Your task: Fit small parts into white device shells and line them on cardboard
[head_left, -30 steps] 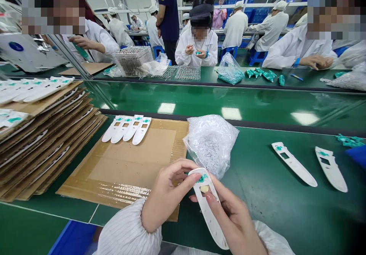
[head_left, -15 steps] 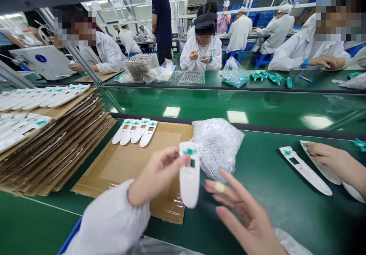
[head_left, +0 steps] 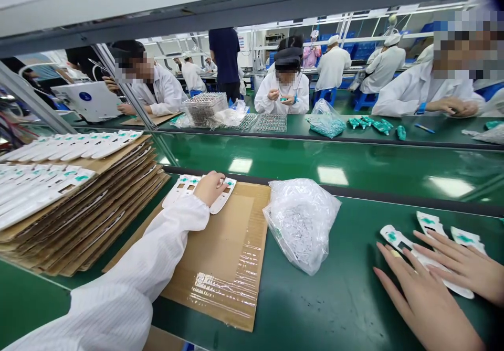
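L hand [head_left: 210, 188] is curled over white plastic casings [head_left: 223, 195] on cardboard sheet [head_left: 224, 235] — grip unclear; R hand [head_left: 431, 283] is held open on more casings [head_left: 397, 241].

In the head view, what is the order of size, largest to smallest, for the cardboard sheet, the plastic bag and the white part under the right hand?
1. cardboard sheet
2. plastic bag
3. white part

The right hand covers much of the white part, so its place is less sure.

The person's left hand [head_left: 210, 188] reaches out from a white-sleeved arm [head_left: 118, 272] at the lower left, palm down and fingers curled. At the lower right, the right hand [head_left: 437, 288] lies flat, fingers spread wide.
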The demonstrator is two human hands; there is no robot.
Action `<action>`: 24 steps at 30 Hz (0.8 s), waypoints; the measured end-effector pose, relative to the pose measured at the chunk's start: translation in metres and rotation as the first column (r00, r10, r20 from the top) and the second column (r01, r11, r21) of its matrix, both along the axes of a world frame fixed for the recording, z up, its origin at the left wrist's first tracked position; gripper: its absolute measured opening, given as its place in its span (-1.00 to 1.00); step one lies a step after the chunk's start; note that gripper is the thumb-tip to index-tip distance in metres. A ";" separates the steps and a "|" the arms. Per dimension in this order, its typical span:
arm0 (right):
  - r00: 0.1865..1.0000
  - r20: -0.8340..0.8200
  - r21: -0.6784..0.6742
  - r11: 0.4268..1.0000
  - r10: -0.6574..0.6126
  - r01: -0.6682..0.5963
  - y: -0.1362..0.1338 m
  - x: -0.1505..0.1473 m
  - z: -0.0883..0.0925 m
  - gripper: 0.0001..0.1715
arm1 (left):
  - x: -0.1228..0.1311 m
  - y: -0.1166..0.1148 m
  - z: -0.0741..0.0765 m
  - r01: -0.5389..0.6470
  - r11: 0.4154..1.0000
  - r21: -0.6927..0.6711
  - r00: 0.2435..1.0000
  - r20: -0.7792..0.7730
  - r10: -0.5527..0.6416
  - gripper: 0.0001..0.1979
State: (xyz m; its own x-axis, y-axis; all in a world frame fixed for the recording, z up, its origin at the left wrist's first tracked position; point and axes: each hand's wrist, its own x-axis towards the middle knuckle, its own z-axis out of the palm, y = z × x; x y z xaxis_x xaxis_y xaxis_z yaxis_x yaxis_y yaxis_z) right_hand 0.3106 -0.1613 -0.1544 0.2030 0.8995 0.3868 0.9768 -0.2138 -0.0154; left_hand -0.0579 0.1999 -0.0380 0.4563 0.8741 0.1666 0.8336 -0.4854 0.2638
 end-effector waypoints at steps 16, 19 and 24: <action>1.000 -0.010 0.068 0.997 0.024 -0.023 0.015 -0.026 0.034 -0.43 | -0.032 -0.055 -0.005 0.148 0.979 0.136 0.989 -0.046 -0.143 -0.41; 0.995 -0.089 0.074 0.996 -0.040 0.046 0.019 -0.029 0.037 -0.38 | 0.018 -0.095 0.011 0.362 0.919 0.157 0.931 -0.016 -0.364 -0.64; 0.967 -0.253 0.027 0.999 0.031 -0.025 0.021 -0.039 0.041 -0.35 | 0.106 -0.143 0.004 0.646 0.762 0.044 0.763 -0.012 -0.646 -0.91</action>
State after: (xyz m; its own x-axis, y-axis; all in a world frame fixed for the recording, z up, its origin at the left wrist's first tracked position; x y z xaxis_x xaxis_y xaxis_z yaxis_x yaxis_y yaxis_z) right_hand 0.2715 -0.1408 -0.1130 0.2717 0.8976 0.3470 0.9460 -0.1829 -0.2675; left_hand 0.0478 0.0573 -0.0339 0.9097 0.3643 0.1993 0.3172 -0.9194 0.2323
